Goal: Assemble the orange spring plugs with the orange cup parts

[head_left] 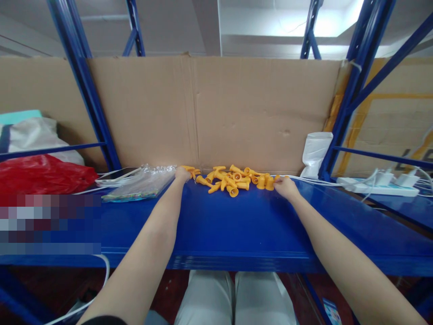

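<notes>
A loose pile of orange-yellow plastic pieces point(233, 180), shaped like small horns with flared hollow ends, lies across the back of the blue shelf point(233, 225). At the pile's left end, my left hand point(183, 174) is curled against an orange-yellow piece point(192, 171), its fingertips largely hidden. My right hand point(286, 187) reaches the opposite end with fingers pinched at an orange-yellow piece point(276, 178). Just left of that hand, a few cup-like pieces point(264, 182) rest with their wide ends down.
Clear plastic bags point(145, 183) lie left of my left arm, near a red plastic bag point(43, 174). Cardboard point(253, 113) walls off the back. A white pouch point(315, 153) leans by the right post; a power strip point(382, 186) with plugs and cables sits further right.
</notes>
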Available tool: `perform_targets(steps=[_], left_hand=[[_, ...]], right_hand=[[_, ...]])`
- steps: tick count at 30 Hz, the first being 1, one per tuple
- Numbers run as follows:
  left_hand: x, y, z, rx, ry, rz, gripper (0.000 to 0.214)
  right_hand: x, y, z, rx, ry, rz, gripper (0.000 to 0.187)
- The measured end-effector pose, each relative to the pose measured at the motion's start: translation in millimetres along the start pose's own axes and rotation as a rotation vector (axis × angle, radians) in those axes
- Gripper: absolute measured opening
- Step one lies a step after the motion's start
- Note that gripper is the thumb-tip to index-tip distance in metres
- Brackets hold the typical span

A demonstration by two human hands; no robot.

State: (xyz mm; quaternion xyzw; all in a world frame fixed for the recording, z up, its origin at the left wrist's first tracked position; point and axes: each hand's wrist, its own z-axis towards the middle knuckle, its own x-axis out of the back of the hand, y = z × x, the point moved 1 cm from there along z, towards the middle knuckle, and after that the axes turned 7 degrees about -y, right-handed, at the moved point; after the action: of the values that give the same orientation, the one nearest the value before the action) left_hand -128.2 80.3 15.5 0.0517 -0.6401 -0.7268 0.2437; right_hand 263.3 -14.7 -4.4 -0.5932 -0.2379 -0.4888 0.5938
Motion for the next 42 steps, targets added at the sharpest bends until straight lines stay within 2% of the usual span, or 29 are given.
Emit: perform_targets(steps=[1, 6, 12, 19, 24, 30, 35, 40, 42], left_hand=[[-0.8, -1, 1, 0.004, 0.027, -0.035, 0.02], [4.2, -8, 6, -0.024, 0.123, 0.134, 0.019], [6.2, -17, 11, -0.084, 0.083, 0.227, 0.029], [4.6, -21, 14, -0.187, 0.041, 0.345, 0.027], [5.0, -19, 10, -0.197, -0.031, 0.353, 0.03], [3.1, -20, 8, -0.174, -0.045, 0.37, 0.025], [-1.8, -10, 3, -0.237, -0.032, 0.409, 0.016], [-16.2, 13, -16, -0.252, -0.047, 0.296, 0.024], [-23.2, 23, -29, -0.242, -0.101, 0.264, 0.027]], right_hand=[[0, 0, 0, 0.007, 0.001, 0.005, 0.027], [0, -2, -2, 0.037, 0.008, 0.029, 0.026], [3, -7, -8, 0.048, -0.011, 0.027, 0.026], [4, -9, -10, 0.035, -0.012, 0.01, 0.026], [3, -8, -10, 0.039, -0.001, 0.019, 0.025], [4, -9, -11, 0.035, -0.007, 0.021, 0.026], [6, -9, -11, 0.051, 0.009, 0.011, 0.027], [5, -8, -11, 0.067, 0.003, 0.002, 0.027], [5, -7, -10, 0.074, 0.008, 0.005, 0.027]])
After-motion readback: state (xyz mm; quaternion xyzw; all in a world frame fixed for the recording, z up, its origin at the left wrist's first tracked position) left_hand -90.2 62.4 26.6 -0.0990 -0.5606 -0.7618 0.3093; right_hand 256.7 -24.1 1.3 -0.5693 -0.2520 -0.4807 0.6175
